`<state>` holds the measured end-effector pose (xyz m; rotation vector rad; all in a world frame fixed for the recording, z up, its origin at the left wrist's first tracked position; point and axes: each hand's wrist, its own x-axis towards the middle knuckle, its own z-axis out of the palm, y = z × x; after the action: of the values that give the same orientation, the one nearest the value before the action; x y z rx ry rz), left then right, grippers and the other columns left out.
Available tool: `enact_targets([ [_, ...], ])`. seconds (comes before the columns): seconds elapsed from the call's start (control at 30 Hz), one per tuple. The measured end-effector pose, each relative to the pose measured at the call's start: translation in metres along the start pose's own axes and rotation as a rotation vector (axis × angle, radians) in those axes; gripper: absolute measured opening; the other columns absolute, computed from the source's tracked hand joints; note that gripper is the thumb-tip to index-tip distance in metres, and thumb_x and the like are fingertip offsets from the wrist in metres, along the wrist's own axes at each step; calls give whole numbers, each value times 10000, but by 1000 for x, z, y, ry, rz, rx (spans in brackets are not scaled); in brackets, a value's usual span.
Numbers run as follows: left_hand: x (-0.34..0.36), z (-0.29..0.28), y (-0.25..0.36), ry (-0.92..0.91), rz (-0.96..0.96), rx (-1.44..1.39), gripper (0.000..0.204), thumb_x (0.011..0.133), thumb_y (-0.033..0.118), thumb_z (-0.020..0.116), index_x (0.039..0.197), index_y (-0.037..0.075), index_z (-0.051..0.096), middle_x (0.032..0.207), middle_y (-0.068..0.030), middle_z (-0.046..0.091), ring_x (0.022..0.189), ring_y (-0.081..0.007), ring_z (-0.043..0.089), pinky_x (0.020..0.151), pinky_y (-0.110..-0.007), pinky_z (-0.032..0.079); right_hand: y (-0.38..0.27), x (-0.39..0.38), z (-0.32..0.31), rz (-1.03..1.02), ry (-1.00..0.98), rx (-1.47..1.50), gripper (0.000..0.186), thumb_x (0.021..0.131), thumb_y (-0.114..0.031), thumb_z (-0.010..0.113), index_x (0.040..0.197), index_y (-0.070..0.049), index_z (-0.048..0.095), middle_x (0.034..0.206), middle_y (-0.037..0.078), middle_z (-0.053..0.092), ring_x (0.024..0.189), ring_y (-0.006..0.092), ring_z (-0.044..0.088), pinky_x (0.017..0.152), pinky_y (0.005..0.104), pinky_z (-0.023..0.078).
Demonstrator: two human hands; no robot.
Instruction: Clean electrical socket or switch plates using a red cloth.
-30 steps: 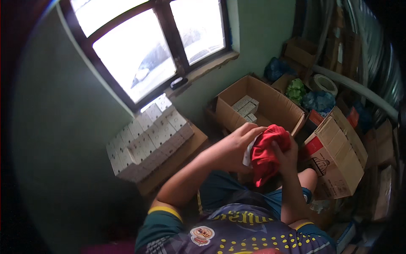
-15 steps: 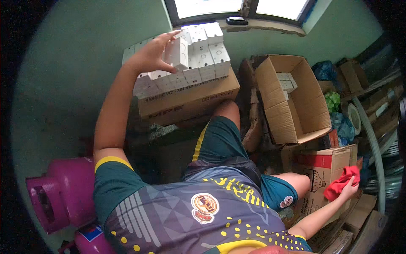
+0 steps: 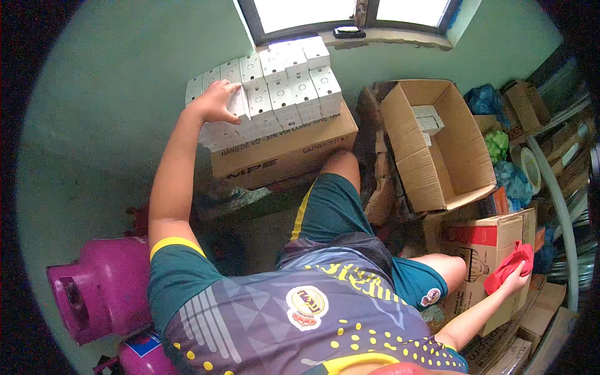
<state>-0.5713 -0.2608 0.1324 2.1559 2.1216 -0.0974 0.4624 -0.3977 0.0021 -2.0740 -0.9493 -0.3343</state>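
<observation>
My left hand [image 3: 214, 103] has its thumb and fingers gripped round a white plastic electrical box [image 3: 238, 106]. That box sits in the front of a stack of similar white boxes [image 3: 284, 95], whose faces carry round knockout marks. The stack rests on a closed cardboard carton [image 3: 281, 155] below the window. Well off to the right, my right hand [image 3: 516, 279] is closed round a crumpled red cloth [image 3: 509, 265], beside a printed carton [image 3: 481, 300].
An open cardboard carton [image 3: 431, 169] with several white boxes [image 3: 427, 119] inside stands right of the stack. Purple gas cylinders [image 3: 115, 281] stand at the left. Plastic bags [image 3: 512, 181], a pale pipe [image 3: 559, 206] and flattened cardboard crowd the right side.
My left hand has moved left and slightly down, bringing the white electrical box from above the stack into its front row. My right hand keeps hold of the red cloth.
</observation>
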Motion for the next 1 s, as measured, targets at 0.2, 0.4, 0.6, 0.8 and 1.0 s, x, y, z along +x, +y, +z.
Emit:
enact_targets([
  [0.2, 11, 7, -6, -4, 13, 17, 1037, 548, 348, 896, 1460, 87, 478, 1400, -154, 490, 1343, -351, 425, 1153, -429, 383, 0, -1, -2, -31, 16, 66, 612, 945, -451, 674, 1287, 53, 617, 1292, 212, 659, 1187, 339, 630, 1018, 399, 463],
  [0.4, 3, 9, -9, 30, 42, -4, 1046, 566, 317, 887, 1484, 114, 427, 1408, -141, 484, 1345, -342, 426, 1173, -429, 364, -4, -5, -6, 13, 5, 27, 604, 947, -449, 674, 1275, 55, 622, 1294, 213, 658, 1186, 327, 631, 1017, 399, 462],
  [0.6, 4, 8, -17, 57, 42, 49, 1088, 570, 313, 877, 1516, 174, 359, 1437, -149, 457, 1356, -356, 421, 1176, -435, 360, 7, -10, 14, -47, -87, 144, 567, 910, -410, 725, 1335, -51, 612, 1311, 162, 656, 1203, 320, 620, 1035, 413, 457],
  [0.8, 13, -20, 37, 60, 9, 47, 1117, 569, 287, 946, 1508, 194, 348, 1506, -136, 421, 1396, -360, 395, 1163, -491, 365, -69, -10, 2, -226, -195, -255, 747, 845, -404, 798, 1436, -52, 506, 1426, 201, 545, 1314, 361, 514, 1126, 460, 382],
  [1.0, 50, -57, 191, 124, 210, -221, 922, 719, 406, 878, 1482, 151, 428, 1246, -182, 611, 1206, -378, 564, 1033, -492, 449, -118, -5, 27, 18, -261, -433, 800, 877, -623, 651, 1452, -92, 487, 1390, 308, 519, 1315, 469, 480, 1092, 523, 401],
])
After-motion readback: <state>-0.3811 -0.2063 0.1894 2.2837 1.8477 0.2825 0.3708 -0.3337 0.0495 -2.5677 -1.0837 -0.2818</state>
